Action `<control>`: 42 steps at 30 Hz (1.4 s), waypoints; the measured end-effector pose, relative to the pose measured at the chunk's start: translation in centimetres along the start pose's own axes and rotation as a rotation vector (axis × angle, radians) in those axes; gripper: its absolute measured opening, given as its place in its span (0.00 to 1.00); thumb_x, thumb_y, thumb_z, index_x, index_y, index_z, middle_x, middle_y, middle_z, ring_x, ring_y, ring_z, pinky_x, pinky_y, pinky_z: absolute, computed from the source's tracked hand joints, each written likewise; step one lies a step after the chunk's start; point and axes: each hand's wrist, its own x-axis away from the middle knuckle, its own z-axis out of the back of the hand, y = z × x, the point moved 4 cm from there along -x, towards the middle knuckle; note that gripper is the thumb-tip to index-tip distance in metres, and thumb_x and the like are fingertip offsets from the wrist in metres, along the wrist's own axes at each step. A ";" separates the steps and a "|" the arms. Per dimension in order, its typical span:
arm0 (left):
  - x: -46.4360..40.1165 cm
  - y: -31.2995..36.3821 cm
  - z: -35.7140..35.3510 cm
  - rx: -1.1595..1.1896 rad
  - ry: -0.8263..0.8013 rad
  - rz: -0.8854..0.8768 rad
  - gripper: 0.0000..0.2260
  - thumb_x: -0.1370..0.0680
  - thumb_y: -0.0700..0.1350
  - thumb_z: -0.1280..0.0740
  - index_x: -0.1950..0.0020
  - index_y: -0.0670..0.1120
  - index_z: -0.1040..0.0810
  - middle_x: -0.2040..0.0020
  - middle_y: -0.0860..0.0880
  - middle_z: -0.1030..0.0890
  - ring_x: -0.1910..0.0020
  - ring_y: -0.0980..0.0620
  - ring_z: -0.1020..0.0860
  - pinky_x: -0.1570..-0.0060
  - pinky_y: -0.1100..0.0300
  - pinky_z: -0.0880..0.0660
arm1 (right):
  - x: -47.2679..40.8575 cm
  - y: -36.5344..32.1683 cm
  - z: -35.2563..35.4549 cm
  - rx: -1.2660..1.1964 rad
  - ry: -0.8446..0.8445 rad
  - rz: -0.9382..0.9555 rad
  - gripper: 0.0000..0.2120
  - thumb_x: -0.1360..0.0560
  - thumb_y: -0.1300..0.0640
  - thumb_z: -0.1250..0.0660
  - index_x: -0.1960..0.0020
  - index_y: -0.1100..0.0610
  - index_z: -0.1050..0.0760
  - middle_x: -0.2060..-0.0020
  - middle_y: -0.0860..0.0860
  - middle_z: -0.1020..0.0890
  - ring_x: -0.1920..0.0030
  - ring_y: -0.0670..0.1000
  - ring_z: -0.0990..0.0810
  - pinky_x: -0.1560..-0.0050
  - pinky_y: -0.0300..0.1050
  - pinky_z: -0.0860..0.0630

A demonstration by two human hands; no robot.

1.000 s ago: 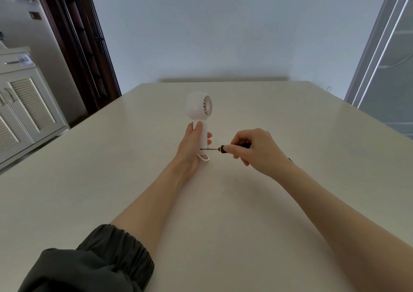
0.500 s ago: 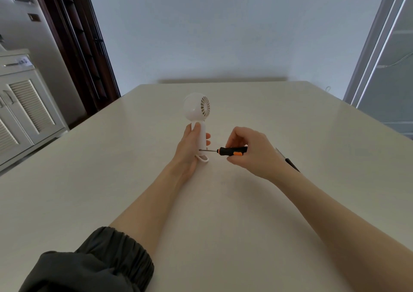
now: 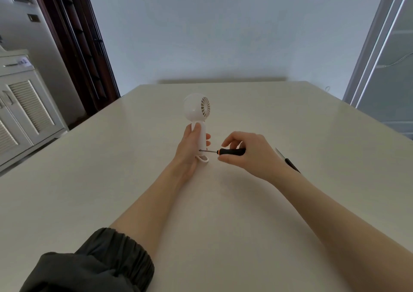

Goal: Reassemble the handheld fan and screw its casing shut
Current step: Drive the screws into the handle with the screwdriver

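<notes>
A white handheld fan (image 3: 197, 109) stands upright on the cream table (image 3: 290, 124), its round grille facing right and its wrist loop lying at the base. My left hand (image 3: 190, 145) grips the fan's handle from the left, thumb up the front. My right hand (image 3: 248, 154) pinches a small screwdriver (image 3: 230, 151) with a black and orange handle. The screwdriver lies level, and its metal tip touches the lower right side of the handle.
A thin dark tool (image 3: 288, 161) lies on the table just behind my right wrist. A white louvred cabinet (image 3: 24, 110) and a dark door frame (image 3: 73, 37) stand off the table's left side. A glass door is at the right.
My right fingers have shifted along the screwdriver handle, showing more of it, while the tip stays at the fan's handle. The thin dark tool behind my wrist has come into view.
</notes>
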 end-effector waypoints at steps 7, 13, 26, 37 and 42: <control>0.0 0.0 0.1 -0.003 -0.009 -0.001 0.10 0.17 0.52 0.46 0.41 0.51 0.31 0.56 0.49 0.24 0.59 0.52 0.27 0.58 0.57 0.31 | 0.1 -0.4 0.2 0.022 0.058 0.080 0.08 0.34 0.65 0.30 0.60 0.55 0.26 0.66 0.47 0.24 0.65 0.47 0.26 0.65 0.36 0.32; 0.0 0.0 0.1 -0.027 0.000 0.000 0.11 0.17 0.52 0.46 0.40 0.50 0.30 0.56 0.49 0.25 0.58 0.51 0.27 0.55 0.56 0.31 | 0.0 -0.5 0.5 0.008 0.050 0.022 0.06 0.30 0.54 0.28 0.62 0.55 0.21 0.72 0.43 0.24 0.70 0.43 0.27 0.68 0.35 0.33; 0.1 0.1 0.0 -0.027 0.000 -0.010 0.10 0.17 0.52 0.46 0.42 0.52 0.30 0.56 0.49 0.24 0.59 0.51 0.27 0.58 0.56 0.31 | 0.1 -0.2 0.5 -0.137 -0.051 -0.129 0.05 0.31 0.55 0.27 0.59 0.56 0.20 0.74 0.42 0.22 0.76 0.41 0.28 0.73 0.30 0.33; 0.0 0.0 0.0 -0.042 0.006 -0.012 0.10 0.17 0.52 0.46 0.41 0.51 0.30 0.56 0.49 0.24 0.58 0.51 0.27 0.54 0.55 0.30 | 0.0 -0.3 0.5 -0.173 0.029 -0.075 0.03 0.34 0.61 0.26 0.61 0.58 0.18 0.69 0.50 0.18 0.75 0.40 0.25 0.72 0.31 0.29; 0.0 -0.1 0.0 -0.083 0.015 -0.028 0.10 0.17 0.53 0.47 0.41 0.51 0.31 0.56 0.50 0.24 0.58 0.53 0.26 0.57 0.57 0.29 | -0.2 0.0 0.6 -0.265 -0.022 -0.184 0.05 0.33 0.59 0.25 0.62 0.61 0.19 0.80 0.48 0.24 0.81 0.44 0.29 0.78 0.33 0.33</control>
